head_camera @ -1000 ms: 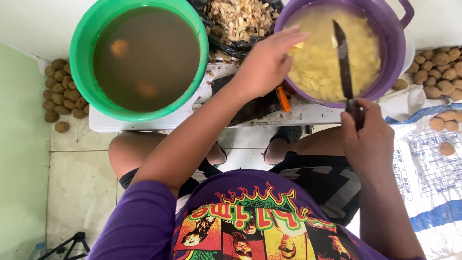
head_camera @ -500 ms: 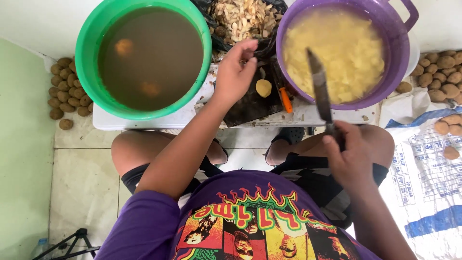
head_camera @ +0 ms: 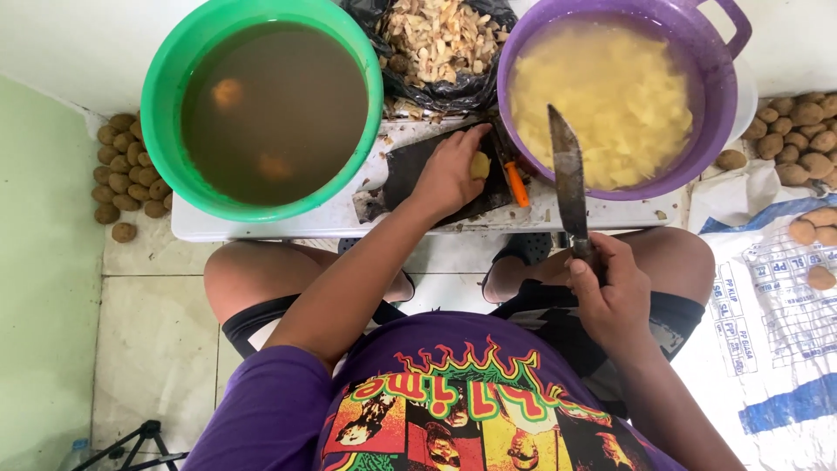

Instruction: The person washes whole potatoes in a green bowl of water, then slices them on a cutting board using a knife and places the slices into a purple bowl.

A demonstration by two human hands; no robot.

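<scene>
Here, a peeled potato [head_camera: 479,165] is pinned on the dark cutting board [head_camera: 410,174] under the curled left hand [head_camera: 449,172]; beside it, the right hand [head_camera: 610,292], fist closed, raises a knife [head_camera: 568,179], blade up, apparently for slicing; purple basin [head_camera: 697,166] beyond

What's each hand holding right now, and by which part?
Right hand grips the knife by its handle, blade pointing away. Left hand holds a peeled potato piece on the dark board.
</scene>
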